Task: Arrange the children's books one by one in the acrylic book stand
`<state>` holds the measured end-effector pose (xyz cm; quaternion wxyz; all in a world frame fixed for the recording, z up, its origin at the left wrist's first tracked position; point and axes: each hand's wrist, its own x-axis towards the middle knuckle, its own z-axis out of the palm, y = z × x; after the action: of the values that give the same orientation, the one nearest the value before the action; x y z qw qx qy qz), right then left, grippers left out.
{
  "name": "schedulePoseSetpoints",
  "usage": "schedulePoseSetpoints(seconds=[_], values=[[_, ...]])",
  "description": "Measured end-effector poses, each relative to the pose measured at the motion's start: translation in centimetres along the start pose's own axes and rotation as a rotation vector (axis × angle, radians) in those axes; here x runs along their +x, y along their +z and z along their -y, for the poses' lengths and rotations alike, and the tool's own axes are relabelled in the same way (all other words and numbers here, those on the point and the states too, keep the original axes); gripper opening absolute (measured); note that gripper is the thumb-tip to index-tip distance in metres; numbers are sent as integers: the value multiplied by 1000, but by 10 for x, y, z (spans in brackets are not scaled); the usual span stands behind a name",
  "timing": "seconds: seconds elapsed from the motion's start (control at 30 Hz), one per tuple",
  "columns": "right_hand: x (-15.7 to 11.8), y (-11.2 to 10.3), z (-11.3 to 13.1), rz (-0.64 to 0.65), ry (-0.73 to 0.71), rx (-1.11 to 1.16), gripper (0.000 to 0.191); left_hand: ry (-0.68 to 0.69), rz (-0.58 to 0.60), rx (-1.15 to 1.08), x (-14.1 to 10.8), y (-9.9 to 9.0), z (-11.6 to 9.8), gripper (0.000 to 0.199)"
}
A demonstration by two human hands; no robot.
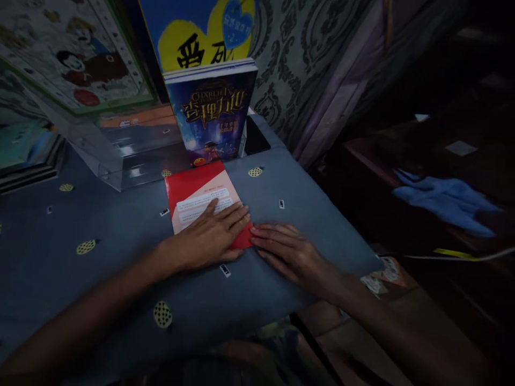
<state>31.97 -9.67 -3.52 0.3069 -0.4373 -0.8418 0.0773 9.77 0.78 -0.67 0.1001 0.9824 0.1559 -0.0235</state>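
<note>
A red and pale pink booklet (pixel 195 183) with printed text lies flat on the blue patterned tablecloth (pixel 129 279). Across its lower part my left hand (pixel 215 230) is laid flat, fingers stretched toward the right edge. My right hand (pixel 287 249) rests on the cloth at the booklet's lower right corner. Its fingers are extended close together, with the tips touching that corner. Part of the booklet's printing is hidden beneath the left hand.
Behind the booklet, a dark blue book (pixel 213 112) leans upright before a blue and yellow book (pixel 193 32). A clear plastic stand (pixel 108 166) holds a picture book (pixel 80 59) at left. Beside the books lies a black flat object (pixel 256 136). Blue cloth (pixel 446 201) lies beyond the table's right edge.
</note>
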Motion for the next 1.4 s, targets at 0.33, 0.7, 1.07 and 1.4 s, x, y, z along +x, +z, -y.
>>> schedulePoseSetpoints(seconds=[0.33,0.7,1.07,1.4], values=[[-6,1,13,-40,5,-38,29,29,-70,189,-11,12,-24,44],[-10,2,23,-69,1,-122,19,61,-108,310,-22,13,-42,43],[-12,5,31,-68,8,-75,24,-20,-189,354,-59,21,-62,38],[24,42,76,103,-175,37,34,-196,-364,395,-117,22,-63,36]])
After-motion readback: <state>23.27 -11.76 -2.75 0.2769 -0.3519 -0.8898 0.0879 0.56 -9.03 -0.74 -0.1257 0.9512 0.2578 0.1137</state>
